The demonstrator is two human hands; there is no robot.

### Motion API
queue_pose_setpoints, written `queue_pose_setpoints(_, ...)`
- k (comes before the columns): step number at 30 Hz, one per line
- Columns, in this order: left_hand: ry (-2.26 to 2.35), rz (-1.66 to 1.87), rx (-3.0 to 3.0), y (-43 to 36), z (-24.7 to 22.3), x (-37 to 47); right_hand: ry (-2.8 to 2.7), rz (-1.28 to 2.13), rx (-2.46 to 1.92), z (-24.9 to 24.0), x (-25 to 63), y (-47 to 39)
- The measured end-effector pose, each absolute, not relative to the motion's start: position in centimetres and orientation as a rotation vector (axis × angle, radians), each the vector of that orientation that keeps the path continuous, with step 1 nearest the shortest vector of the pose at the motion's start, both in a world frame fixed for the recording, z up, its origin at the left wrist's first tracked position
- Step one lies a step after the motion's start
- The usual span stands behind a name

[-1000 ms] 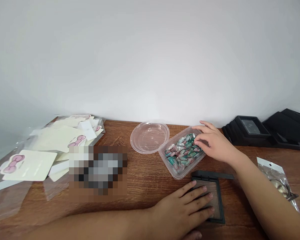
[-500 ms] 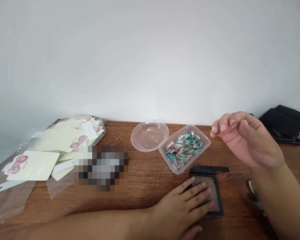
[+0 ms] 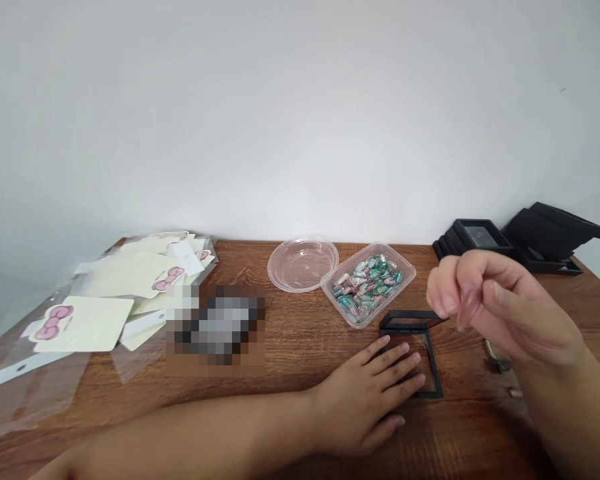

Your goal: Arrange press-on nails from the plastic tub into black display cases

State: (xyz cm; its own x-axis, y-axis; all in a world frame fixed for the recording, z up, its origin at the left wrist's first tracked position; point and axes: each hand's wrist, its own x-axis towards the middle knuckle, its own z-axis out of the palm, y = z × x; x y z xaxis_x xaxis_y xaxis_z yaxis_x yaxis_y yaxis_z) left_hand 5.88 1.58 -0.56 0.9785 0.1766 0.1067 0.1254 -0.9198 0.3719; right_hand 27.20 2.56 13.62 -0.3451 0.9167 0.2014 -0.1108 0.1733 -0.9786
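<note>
My left hand [image 3: 367,393] lies flat with fingers spread over the left side of an open black display frame [image 3: 437,373] with a clear pane. The frame's lid [image 3: 414,321] stands raised at the back, and part of the pane is hidden under my fingers. Above the table to the right, my right hand [image 3: 500,307] pinches a glossy pink press-on nail [image 3: 470,307] between thumb and fingers, its tip pointing down. Behind the frame, a clear rectangular tub [image 3: 411,272] holds many teal, pink and clear nails [image 3: 370,283].
Left of the tub is a round clear plastic dish [image 3: 303,267]. Cream cards with pink bows [image 3: 85,323] in clear sleeves cover the left side. A blurred-out dark item [image 3: 220,327] lies mid-left. Black cases [image 3: 480,233] are stacked back right; a wristwatch-like object [image 3: 497,357] sits near my right wrist.
My right hand has dropped slightly and turned, so the pink nail points downward. My left hand stays on the frame. The view has shifted, showing more of the black cases.
</note>
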Motion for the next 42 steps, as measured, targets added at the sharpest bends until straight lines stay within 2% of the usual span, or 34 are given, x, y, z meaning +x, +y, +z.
queue_pose_setpoints(5,0.243,0.259,2.769,1.8,-0.8,6.0,-1.523,1.911,-1.119,11.0,29.1,0.3)
queue_pose_setpoints(9,0.227,0.297,2.773,2.1,-0.7,6.2,-1.515,2.016,-1.278,8.4,29.2,-0.6)
queue_pose_setpoints(14,0.248,0.429,2.832,2.0,-1.1,6.5,-1.448,2.192,-1.128,6.0,29.4,-0.3)
queue_pose_setpoints(20,0.257,0.718,2.853,1.8,-0.6,6.5,-1.522,1.877,-1.205,5.2,28.7,0.5)
queue_pose_setpoints(25,0.192,0.934,2.802,1.3,0.3,6.3,-1.558,1.809,-1.264,5.3,27.8,0.1)
queue_pose_setpoints(32,0.144,0.669,2.983,1.0,-0.7,6.5,-1.759,1.348,-1.486,3.7,26.5,-0.5)
queue_pose_setpoints(42,0.133,0.595,2.950,1.5,-0.7,6.4,-1.954,1.204,-1.733,3.8,26.8,0.1)
